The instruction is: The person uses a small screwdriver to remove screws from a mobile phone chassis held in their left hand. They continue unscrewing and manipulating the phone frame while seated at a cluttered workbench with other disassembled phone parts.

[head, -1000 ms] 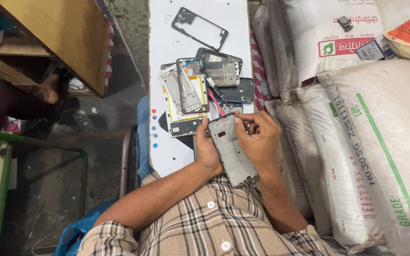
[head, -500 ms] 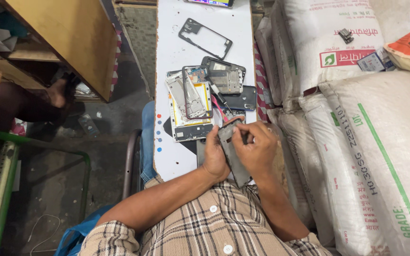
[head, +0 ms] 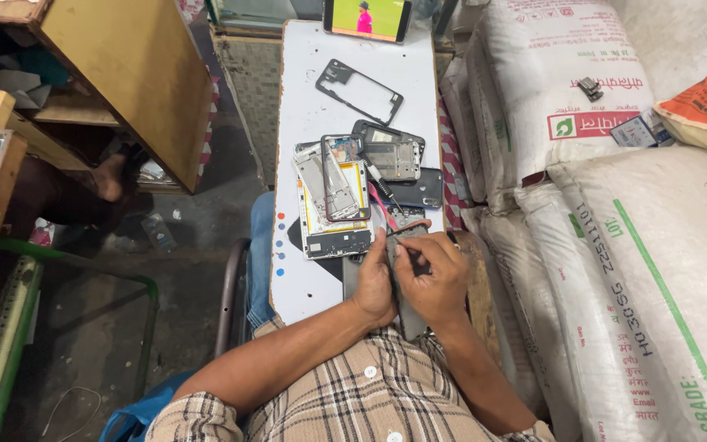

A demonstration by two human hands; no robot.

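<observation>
**Both hands on a phone body at the near end of the bench**

We take the white bench (head: 321, 98) as our landmark and move from left to right. Well to the left of it stands a wooden cabinet (head: 116, 74), and below that, on the floor, runs a green metal frame (head: 83, 266). A metal chair rail (head: 227, 295) sits just beside the bench's left edge.

On the bench itself, at the far end, a small screen (head: 366, 18) stands upright. Nearer, a black phone frame (head: 359, 90) lies flat and alone. In the middle of the bench lies a heap of opened phone parts (head: 333, 196), stacked and overlapping, with a dark back cover (head: 389, 151) touching its right side.

At the near end of the bench, our left hand (head: 374, 286) has its grip closed around the left edge of a grey phone body (head: 403, 282), holding it tilted over the bench's near right corner. Our right hand (head: 435, 274) lies on top of the same phone body, its fingers pinched together on a thin tool (head: 403, 229) whose tip points back toward the heap.

To the right of the bench, large white sacks (head: 632, 245) are piled, touching one another. An orange sack (head: 705, 98) rests on them at the far right.
</observation>
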